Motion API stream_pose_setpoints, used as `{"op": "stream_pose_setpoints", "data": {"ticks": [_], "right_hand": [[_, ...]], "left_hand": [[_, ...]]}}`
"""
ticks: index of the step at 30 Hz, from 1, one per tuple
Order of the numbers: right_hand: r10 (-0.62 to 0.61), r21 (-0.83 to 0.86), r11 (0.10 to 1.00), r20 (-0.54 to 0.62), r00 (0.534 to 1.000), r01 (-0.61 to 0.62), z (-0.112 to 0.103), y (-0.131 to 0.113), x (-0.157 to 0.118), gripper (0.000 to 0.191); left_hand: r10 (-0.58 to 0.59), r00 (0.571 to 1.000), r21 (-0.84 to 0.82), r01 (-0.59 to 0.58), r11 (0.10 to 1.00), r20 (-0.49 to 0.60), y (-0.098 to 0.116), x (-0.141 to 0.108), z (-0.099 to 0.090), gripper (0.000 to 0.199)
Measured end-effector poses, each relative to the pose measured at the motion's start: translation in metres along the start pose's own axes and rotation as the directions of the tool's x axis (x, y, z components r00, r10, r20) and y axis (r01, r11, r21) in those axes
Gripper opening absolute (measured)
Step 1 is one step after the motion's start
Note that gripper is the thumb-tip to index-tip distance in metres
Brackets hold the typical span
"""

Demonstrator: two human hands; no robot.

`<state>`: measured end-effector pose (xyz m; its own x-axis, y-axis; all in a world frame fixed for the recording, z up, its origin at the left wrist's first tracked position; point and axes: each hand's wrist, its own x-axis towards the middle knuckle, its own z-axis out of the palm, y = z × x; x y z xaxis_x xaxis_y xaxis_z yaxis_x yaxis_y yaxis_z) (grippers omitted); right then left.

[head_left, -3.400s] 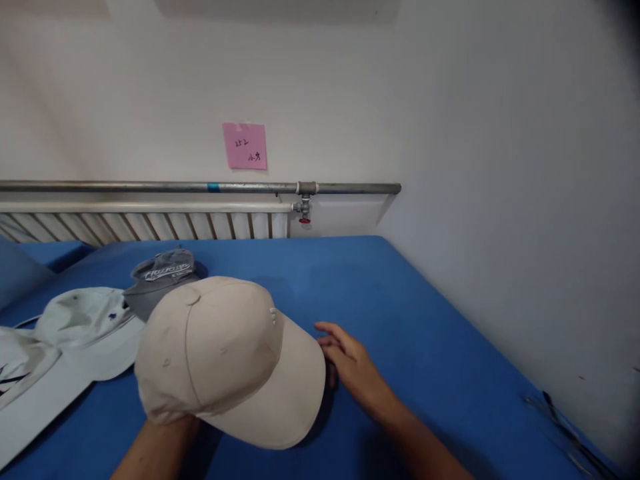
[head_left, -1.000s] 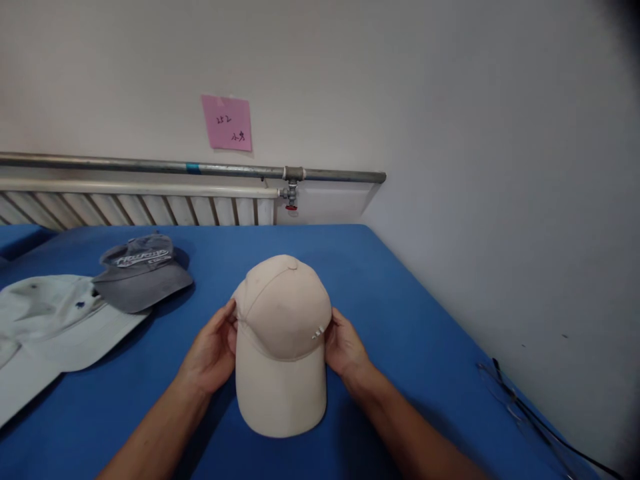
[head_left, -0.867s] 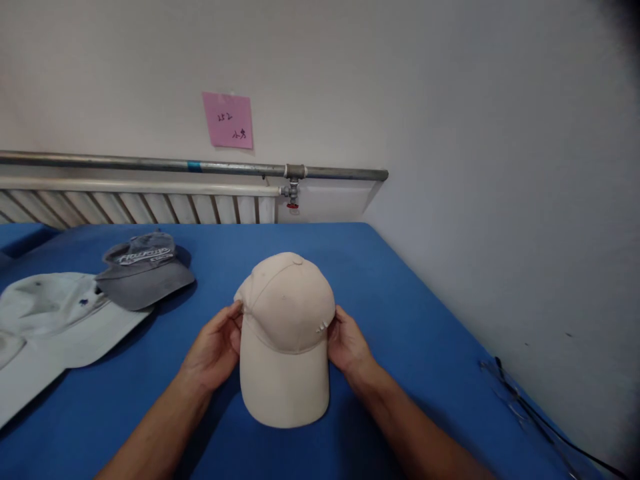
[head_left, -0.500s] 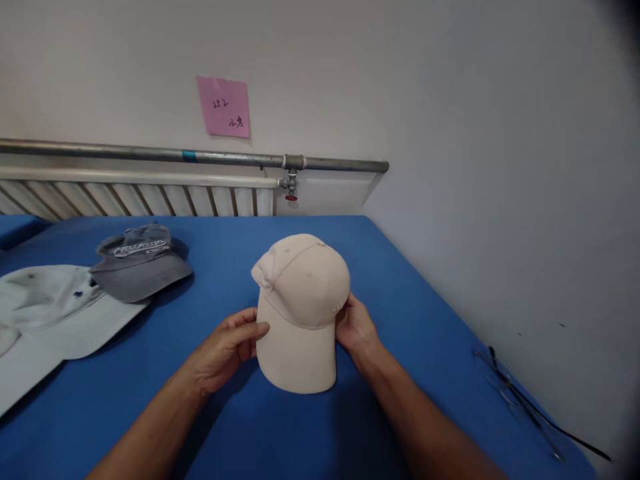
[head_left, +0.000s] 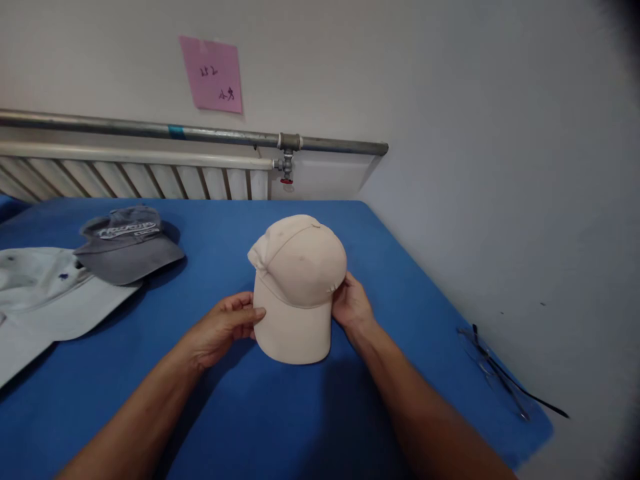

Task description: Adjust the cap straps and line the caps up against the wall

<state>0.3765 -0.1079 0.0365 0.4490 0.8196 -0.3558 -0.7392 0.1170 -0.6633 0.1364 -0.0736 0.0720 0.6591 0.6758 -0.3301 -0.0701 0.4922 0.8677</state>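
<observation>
A beige baseball cap (head_left: 305, 267) is held between my two hands over the blue table (head_left: 220, 407), its brim pointing toward me. My left hand (head_left: 223, 327) pinches the brim's left edge, thumb on top and fingers underneath. On the other side my right hand (head_left: 353, 303) grips the cap low on the right, where brim and crown meet; its fingertips are hidden behind the cap. A dent shows in the left side of the crown. To the left lie a dark grey cap (head_left: 131, 257) with white lettering and a white cap (head_left: 95, 310) partly under it.
Another white brim (head_left: 20, 353) is cut off at the left edge. Eyeglasses (head_left: 493, 367) lie at the table's right side by the wall. Behind the table run a metal pipe (head_left: 215, 135), a radiator (head_left: 190, 181) and a red-handled valve (head_left: 287, 180). A pink note (head_left: 213, 75) hangs above.
The whole scene sits a little higher and further left in view, as the camera has tilted down slightly. Both hands keep their hold on the beige cap.
</observation>
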Motion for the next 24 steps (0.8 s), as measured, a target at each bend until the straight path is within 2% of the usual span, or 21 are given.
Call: {"op": "stream_pose_setpoints", "data": {"ticks": [9,14,21,24], "right_hand": [[-0.068,-0.04,0.997,-0.018,0.997,0.068,0.0048,0.0004,-0.0032,0.016],[-0.078,-0.06,0.995,-0.003,0.997,0.078,0.0046,0.0009,-0.004,0.013],[-0.046,-0.055,0.997,-0.016,0.999,0.045,0.0059,0.0016,-0.005,0.019],[-0.044,-0.06,0.997,-0.015,0.999,0.043,0.0056,0.0015,-0.0052,0.019]], "left_hand": [[-0.008,0.992,0.137,0.026,0.99,-0.129,-0.0014,0.0051,-0.008,0.023],[-0.021,0.992,0.158,0.041,0.987,-0.125,-0.0032,0.0066,-0.0079,0.029],[0.015,0.988,0.248,0.024,0.968,-0.154,-0.0068,0.0078,-0.0072,0.051],[0.018,0.986,0.23,0.021,0.973,-0.166,-0.0067,0.0078,-0.0063,0.058]]}}
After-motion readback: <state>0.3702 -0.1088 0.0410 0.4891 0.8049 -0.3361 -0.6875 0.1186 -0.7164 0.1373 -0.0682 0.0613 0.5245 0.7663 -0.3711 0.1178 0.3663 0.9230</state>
